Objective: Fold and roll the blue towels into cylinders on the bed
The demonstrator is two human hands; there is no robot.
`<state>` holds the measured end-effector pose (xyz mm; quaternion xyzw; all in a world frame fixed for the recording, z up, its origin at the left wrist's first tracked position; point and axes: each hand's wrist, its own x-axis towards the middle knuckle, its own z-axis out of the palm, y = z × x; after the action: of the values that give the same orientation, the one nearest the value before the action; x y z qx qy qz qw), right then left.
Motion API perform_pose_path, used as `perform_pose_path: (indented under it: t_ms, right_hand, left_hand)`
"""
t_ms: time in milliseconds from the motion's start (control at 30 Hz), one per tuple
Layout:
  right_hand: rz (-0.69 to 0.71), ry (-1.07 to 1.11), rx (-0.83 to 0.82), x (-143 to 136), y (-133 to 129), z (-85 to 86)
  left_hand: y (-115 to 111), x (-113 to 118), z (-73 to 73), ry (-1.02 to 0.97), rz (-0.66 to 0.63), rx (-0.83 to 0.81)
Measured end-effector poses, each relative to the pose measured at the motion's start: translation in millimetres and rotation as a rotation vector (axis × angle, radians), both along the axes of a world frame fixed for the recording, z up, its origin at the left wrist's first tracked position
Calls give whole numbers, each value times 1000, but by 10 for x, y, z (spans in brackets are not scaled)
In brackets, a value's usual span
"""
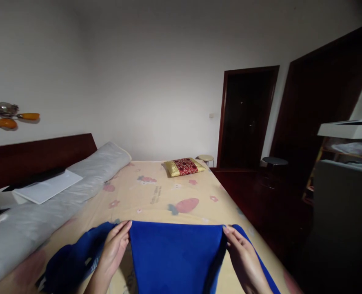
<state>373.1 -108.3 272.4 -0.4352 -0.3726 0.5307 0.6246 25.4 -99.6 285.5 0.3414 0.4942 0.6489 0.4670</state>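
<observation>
A blue cloth garment [177, 255] hangs stretched between my two hands above the bed, its upper edge pulled nearly straight. My left hand [115, 249] pinches its upper left corner between thumb and fingers. At the upper right corner, my right hand [242, 251] grips it the same way. Left of my left hand, a darker blue bundle of cloth [73, 259] with some pale print lies crumpled on the bed. Another strip of blue cloth [260, 261] shows behind my right hand. The lower part of the held garment runs out of view.
The bed [156, 204] has a cream sheet with strawberry prints. A long grey bolster [104, 163] lies along the headboard [43, 151], with a white flat item [49, 186] on it. A red and gold pillow [183, 167] lies at the far edge. Stools [275, 161] stand near the door [249, 118].
</observation>
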Motion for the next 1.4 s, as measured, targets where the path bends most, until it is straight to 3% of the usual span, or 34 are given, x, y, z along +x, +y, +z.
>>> perform_pose_path:
  t_ms: [100,233,367,500,633,833,1000,1133,1267,1400]
  right_hand:
    - [24,-109,10,34,7,-85]
    - [-85,-119,3,86,26,-155]
    - [-113,-147,-19,161,3,-135]
    - [-55,-294,-40,255,-14,-98]
    - [0,-294,-64,326,20,-79]
    - [-10,-536,-12,347,-66,162]
    - [129,-758,15,410,-239,353]
    - [184,-792,28,469,-326,402]
    - [261,-656,-62,424,-234,222]
    - [351,-561,-129,364,88,-254]
  left_hand:
    - [-22,-36,-12,44,54,10]
    - [-22,-53,-57,172,100,-8]
    - [-35,-86,-51,199,-22,-58]
    - [-71,-146,24,171,-147,-84]
    - [-113,-220,111,255,-241,-96]
    - [-185,-331,161,487,-262,-80]
    - [-312,-460,199,743,-213,-57]
    - [-408,-538,255,846,-241,-25]
    - [-324,-456,136,624,-358,-142]
    - [-41,-229,-192,477,-427,-247]
